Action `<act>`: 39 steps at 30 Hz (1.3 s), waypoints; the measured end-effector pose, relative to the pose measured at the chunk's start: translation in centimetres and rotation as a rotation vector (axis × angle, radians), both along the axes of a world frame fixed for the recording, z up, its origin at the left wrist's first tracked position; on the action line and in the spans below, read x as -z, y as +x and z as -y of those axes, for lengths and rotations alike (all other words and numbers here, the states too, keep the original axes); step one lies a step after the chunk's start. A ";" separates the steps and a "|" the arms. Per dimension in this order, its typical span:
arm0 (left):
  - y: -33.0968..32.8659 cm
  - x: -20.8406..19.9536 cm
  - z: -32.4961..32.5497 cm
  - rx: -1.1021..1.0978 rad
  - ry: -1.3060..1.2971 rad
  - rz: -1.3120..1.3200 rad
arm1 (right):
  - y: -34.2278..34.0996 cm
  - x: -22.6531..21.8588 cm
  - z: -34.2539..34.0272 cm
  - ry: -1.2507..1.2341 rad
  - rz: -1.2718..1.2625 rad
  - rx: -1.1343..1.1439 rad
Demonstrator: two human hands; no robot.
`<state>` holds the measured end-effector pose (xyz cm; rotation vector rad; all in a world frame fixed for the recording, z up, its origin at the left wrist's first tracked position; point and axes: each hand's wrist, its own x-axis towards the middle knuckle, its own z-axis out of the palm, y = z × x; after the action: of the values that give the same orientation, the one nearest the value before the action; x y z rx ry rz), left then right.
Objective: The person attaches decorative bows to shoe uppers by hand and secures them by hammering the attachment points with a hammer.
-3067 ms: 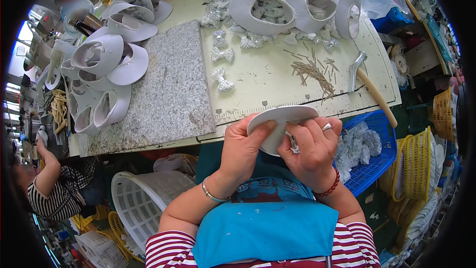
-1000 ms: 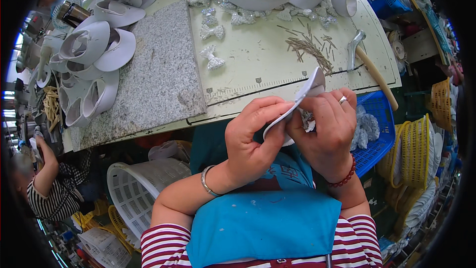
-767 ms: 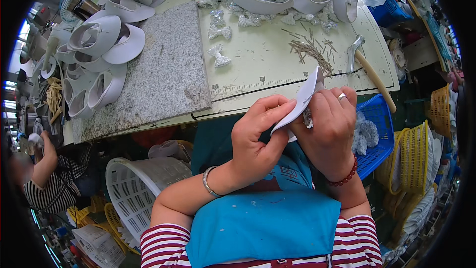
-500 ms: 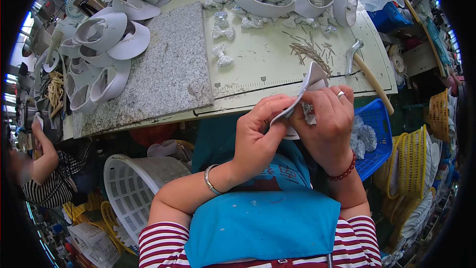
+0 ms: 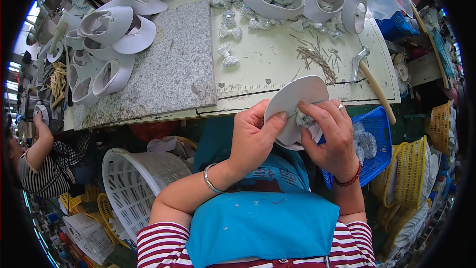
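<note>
In front of my chest I hold a white visor-shaped piece [image 5: 300, 92] with a broad rounded flap. My left hand [image 5: 255, 131] is closed on its left edge, the thumb pressed flat on its face. A small silvery glitter bow [image 5: 303, 119] lies against the middle of the piece. The fingers of my right hand [image 5: 329, 134] close around this bow from the right, and partly hide it. Beyond my hands, another glitter bow [image 5: 228, 55] lies on the table beside the stone slab.
A grey stone slab [image 5: 173, 59] lies on the pale table [image 5: 258, 64], with white pieces [image 5: 106, 25] stacked on its left. A hammer [image 5: 364, 64], thin sticks [image 5: 320, 59] and more bows lie right. A blue basket [image 5: 377, 124] and white basket [image 5: 144, 178] flank me; a co-worker sits left.
The white piece has turned from edge-on to show its broad face. My left thumb now lies on that face, and my right fingers have shifted around the bow.
</note>
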<state>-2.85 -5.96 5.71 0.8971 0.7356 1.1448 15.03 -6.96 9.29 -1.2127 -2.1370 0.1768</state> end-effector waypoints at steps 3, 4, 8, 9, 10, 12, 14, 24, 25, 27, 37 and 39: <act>0.0 0.3 -0.4 -0.001 -0.013 0.012 | 0.1 -1.0 0.0 -0.076 -0.043 -0.049; 0.0 0.3 -0.5 0.002 -0.012 0.014 | 0.5 -0.8 0.1 -0.121 -0.062 -0.056; 0.1 0.2 -0.5 0.019 -0.017 0.025 | 1.2 0.6 -0.3 -0.086 -0.084 -0.054; 0.2 0.2 -0.6 0.009 -0.023 0.048 | 1.1 0.5 -0.4 -0.085 -0.081 -0.057; 0.1 0.1 -0.7 0.005 -0.021 0.051 | 0.8 0.4 -0.5 -0.057 -0.084 -0.053; -0.1 -0.2 -0.8 0.015 0.030 -0.091 | 0.4 0.4 -0.7 -0.031 -0.085 -0.056; -0.2 -0.4 -1.0 0.018 0.007 -0.087 | 0.1 0.7 -1.1 -0.001 -0.135 -0.060; -0.5 0.4 -2.1 0.055 0.057 -0.162 | 0.0 2.1 -0.8 -0.183 -0.319 -0.005; -0.6 0.3 -2.1 0.053 0.056 -0.157 | 0.0 2.3 -0.8 -0.170 -0.341 -0.006; -0.5 0.0 -2.1 0.062 -0.042 -0.092 | -0.1 2.5 -1.0 -0.158 -0.359 -0.011; -0.2 0.4 -2.2 0.064 -0.032 -0.043 | 0.0 3.5 -0.8 0.018 -0.357 -0.050; -0.3 0.3 -2.2 0.063 0.001 -0.055 | 0.0 3.4 -0.8 0.028 -0.331 -0.050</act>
<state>-3.12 -3.80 5.41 0.9495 0.7471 1.0682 14.98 -6.20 5.85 -1.0340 -1.8745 0.3434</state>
